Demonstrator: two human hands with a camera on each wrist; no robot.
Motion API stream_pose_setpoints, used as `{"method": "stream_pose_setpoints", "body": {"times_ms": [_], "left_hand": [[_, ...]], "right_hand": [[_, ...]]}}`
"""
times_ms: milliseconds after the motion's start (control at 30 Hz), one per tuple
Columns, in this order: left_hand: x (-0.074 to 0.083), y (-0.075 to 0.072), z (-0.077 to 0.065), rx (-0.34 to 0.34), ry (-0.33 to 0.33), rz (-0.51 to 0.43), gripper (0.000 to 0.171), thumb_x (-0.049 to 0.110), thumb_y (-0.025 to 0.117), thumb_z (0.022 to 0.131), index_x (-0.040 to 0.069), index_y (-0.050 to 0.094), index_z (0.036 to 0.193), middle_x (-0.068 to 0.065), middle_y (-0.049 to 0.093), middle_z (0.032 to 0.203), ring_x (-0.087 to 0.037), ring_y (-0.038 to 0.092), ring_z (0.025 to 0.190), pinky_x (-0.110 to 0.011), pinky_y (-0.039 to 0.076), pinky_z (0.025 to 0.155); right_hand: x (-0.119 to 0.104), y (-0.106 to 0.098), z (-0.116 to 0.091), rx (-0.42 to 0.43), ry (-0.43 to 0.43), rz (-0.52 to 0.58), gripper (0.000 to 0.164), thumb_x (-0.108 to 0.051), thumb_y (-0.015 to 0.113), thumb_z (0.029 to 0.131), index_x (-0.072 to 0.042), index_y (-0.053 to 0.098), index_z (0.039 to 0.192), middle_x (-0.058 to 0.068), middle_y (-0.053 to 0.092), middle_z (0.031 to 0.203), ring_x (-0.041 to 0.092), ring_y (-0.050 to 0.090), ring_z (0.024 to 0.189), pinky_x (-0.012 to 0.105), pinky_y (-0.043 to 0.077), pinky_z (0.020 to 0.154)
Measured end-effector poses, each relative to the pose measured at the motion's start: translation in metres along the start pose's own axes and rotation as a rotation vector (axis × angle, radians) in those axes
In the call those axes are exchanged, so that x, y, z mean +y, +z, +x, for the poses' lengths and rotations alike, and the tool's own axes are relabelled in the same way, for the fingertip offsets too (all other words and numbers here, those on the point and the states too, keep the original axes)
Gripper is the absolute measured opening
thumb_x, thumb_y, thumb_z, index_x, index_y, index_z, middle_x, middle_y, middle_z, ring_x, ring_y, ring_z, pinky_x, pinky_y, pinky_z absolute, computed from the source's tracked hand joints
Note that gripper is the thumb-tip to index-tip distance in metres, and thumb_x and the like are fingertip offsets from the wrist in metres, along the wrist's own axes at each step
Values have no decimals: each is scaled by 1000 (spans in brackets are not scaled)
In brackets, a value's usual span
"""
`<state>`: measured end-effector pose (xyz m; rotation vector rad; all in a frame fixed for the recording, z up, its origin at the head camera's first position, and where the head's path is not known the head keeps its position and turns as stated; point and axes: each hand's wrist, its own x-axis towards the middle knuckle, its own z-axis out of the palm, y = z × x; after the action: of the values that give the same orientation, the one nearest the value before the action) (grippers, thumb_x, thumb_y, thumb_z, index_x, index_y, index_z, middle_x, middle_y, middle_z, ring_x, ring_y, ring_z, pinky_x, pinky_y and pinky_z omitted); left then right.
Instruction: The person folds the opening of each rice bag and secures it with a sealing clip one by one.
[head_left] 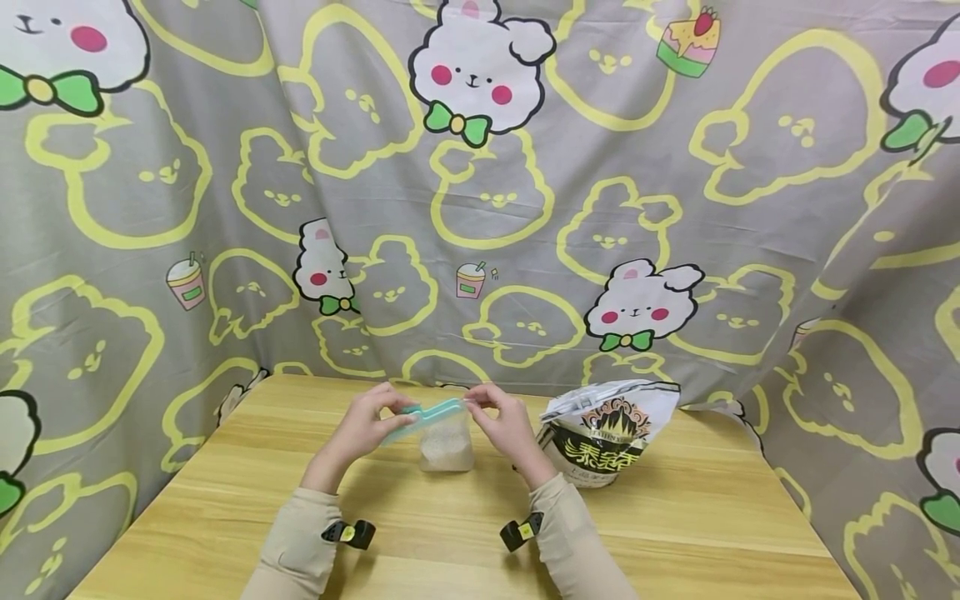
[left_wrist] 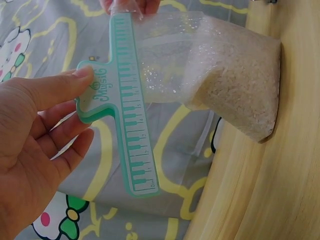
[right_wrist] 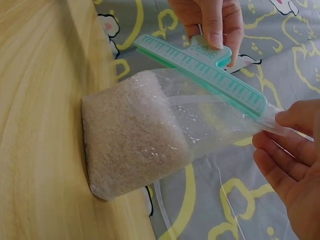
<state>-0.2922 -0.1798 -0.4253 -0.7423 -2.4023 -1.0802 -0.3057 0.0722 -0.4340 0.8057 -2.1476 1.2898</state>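
A clear plastic bag of rice (right_wrist: 130, 135) stands on the wooden table, rice in its lower part and the upper part slack. Across its top lies a long teal bag clip (left_wrist: 132, 115) printed with piano keys and ruler marks. My left hand (head_left: 369, 425) pinches the clip's handle between thumb and fingers. With thumb and fingertips my right hand (head_left: 501, 421) pinches a top corner of the bag, just past the clip's end. In the left wrist view, the clip's other end reaches out beyond the bag's edge.
A larger white and black printed bag (head_left: 603, 433) stands on the table (head_left: 450, 542) to the right, close by the right wrist. A grey curtain (head_left: 480, 208) with cartoon prints hangs behind the table's far edge and along both sides.
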Motion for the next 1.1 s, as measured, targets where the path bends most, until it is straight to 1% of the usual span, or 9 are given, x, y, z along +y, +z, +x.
{"method": "stream_pose_setpoints", "body": {"times_ms": [133, 233, 367, 433, 667, 900, 1100], "left_hand": [[0, 0, 0, -3, -3, -1, 14, 13, 78, 81, 14, 76, 94, 6, 60, 81, -2, 54, 76, -20, 42, 55], [0, 0, 0, -5, -5, -4, 14, 13, 78, 81, 15, 76, 94, 7, 60, 81, -1, 54, 76, -20, 42, 55], [0, -1, 0, -7, -6, -4, 14, 13, 78, 81, 15, 76, 94, 7, 60, 81, -1, 54, 76, -20, 42, 56], [0, -1, 0, -7, -3, 0, 14, 13, 77, 81, 15, 76, 95, 7, 60, 81, -1, 53, 76, -20, 42, 56], [0, -1, -1, -12, 3, -1, 14, 14, 78, 81, 15, 76, 95, 7, 60, 81, -2, 53, 75, -20, 43, 56], [-1, 0, -1, -18, 3, -10, 13, 14, 77, 82, 15, 76, 95, 7, 60, 81, -2, 53, 75, -20, 42, 55], [0, 0, 0, -10, 15, -12, 14, 14, 77, 81, 15, 76, 95, 7, 60, 81, -2, 53, 74, -20, 41, 54]], "right_hand": [[1, -2, 1, -23, 18, 1, 9, -6, 68, 89, -6, 70, 98, 9, 74, 93, 22, 72, 86, 32, 59, 80], [1, -3, 1, -25, 8, 9, 9, -5, 68, 89, -5, 70, 98, 11, 74, 94, 23, 72, 87, 34, 59, 80], [2, -3, 1, -22, -9, 44, 9, -3, 67, 89, -2, 70, 98, 14, 73, 97, 28, 70, 90, 41, 59, 80], [3, -3, 1, -21, -19, 50, 10, -3, 67, 89, -2, 70, 98, 15, 73, 97, 29, 70, 91, 42, 59, 80], [6, -4, 1, -35, -37, 3, 11, -3, 67, 89, -4, 70, 99, 11, 74, 97, 24, 70, 90, 35, 59, 80], [7, -5, -1, -21, -45, -52, 14, -3, 67, 89, -7, 70, 101, 7, 74, 93, 21, 70, 84, 39, 58, 77], [7, -5, 0, -3, -50, -51, 14, -2, 69, 88, -6, 69, 101, 8, 74, 91, 23, 72, 86, 38, 58, 79]]}}
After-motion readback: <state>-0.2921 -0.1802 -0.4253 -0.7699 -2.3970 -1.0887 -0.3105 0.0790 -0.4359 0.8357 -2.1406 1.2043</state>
